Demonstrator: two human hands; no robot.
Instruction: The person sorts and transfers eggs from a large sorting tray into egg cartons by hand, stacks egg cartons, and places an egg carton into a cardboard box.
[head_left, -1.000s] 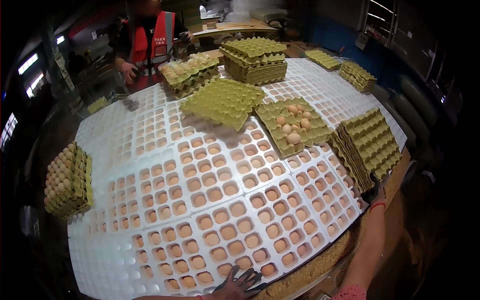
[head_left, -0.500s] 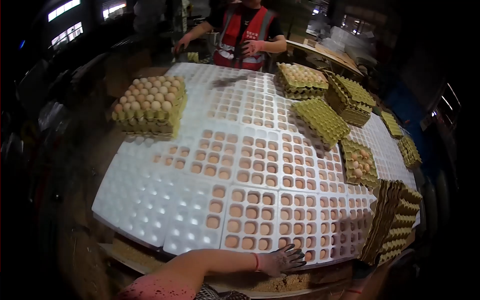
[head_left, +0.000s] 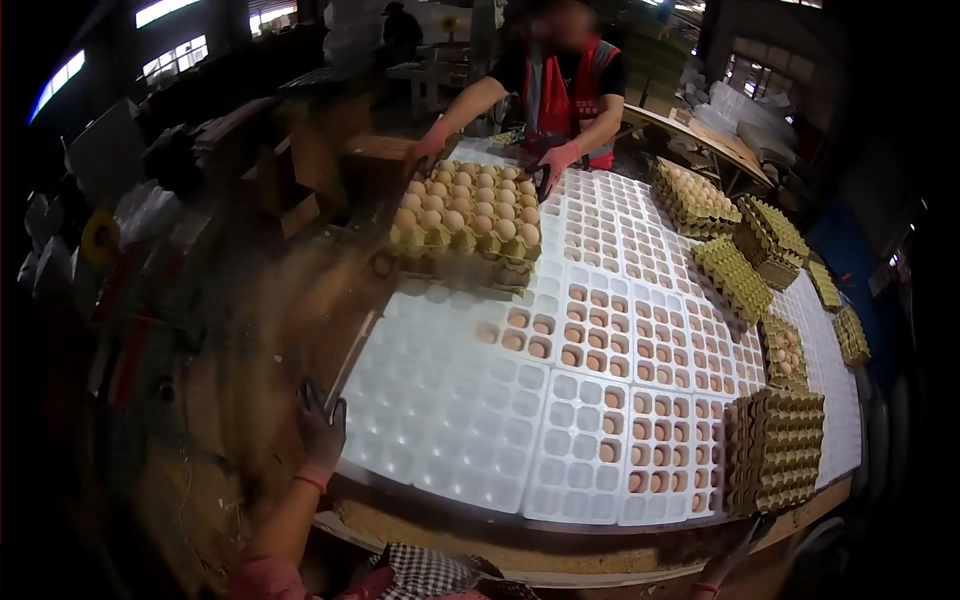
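One left hand (head_left: 322,435), fingers spread, empty, beside table edge (head_left: 356,352); right hand (head_left: 760,530), grip unclear.

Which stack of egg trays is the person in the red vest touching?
The leftmost stack, topped with eggs: that person has a gloved hand at each side. The egg-topped stack farther right has none.

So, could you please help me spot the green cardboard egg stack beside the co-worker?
Find the broad spread of white foam trays, then the co-worker in a red vest behind. At the left edge sits the green cardboard stack, topped with brown eggs. Unlike the egg-topped stack farther right, it has the co-worker's gloved hands at it.
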